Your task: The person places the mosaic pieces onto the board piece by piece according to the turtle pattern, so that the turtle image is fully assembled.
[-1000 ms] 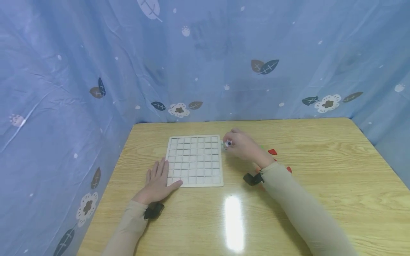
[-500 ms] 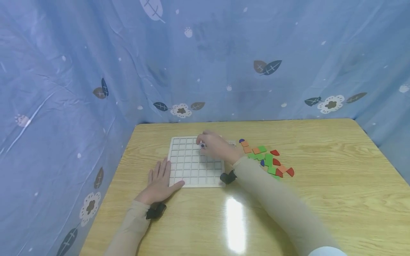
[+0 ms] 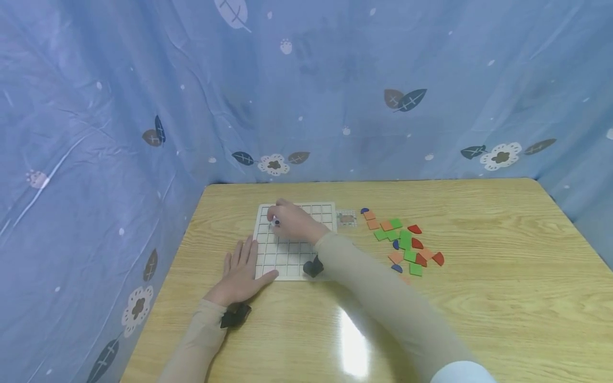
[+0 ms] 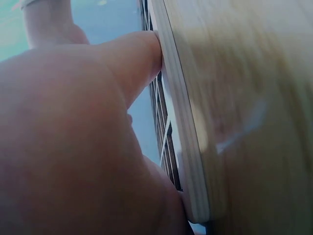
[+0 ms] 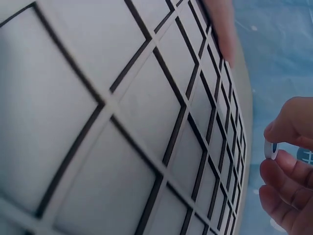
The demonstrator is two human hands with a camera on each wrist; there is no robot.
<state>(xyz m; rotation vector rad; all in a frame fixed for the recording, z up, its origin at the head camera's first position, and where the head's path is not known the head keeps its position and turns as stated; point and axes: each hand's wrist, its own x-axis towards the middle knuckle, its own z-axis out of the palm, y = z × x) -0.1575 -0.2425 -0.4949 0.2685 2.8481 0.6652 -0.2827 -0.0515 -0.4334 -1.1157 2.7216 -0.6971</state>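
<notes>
A white grid board [image 3: 282, 260] lies on the wooden table. My left hand [image 3: 239, 276] rests at its near-left corner, fingers straight along the left edge and the thumb over the front edge. The left wrist view shows the thumb [image 4: 134, 54] touching the board's layered wooden side [image 4: 183, 117]. Over the board's far-left cells, my right hand [image 3: 294, 221] pinches a small white piece with a dark spot [image 5: 270, 149] between thumb and fingertips. In the right wrist view the piece is held on edge, apart from the grid. The right hand and forearm hide part of the board.
A small printed grid card [image 3: 346, 218] lies just right of the board. Farther right, green squares [image 3: 415, 269], orange squares [image 3: 395, 257], red quarter-rounds [image 3: 414, 229] and blue half-rounds [image 3: 396, 269] are scattered on the table [image 3: 503, 239]. A blue patterned curtain [image 3: 345, 80] hangs behind.
My right hand has moved left from beside the board's right edge to over its far-left cells, carrying the white piece. The card and loose pieces are uncovered. My left hand stays put.
</notes>
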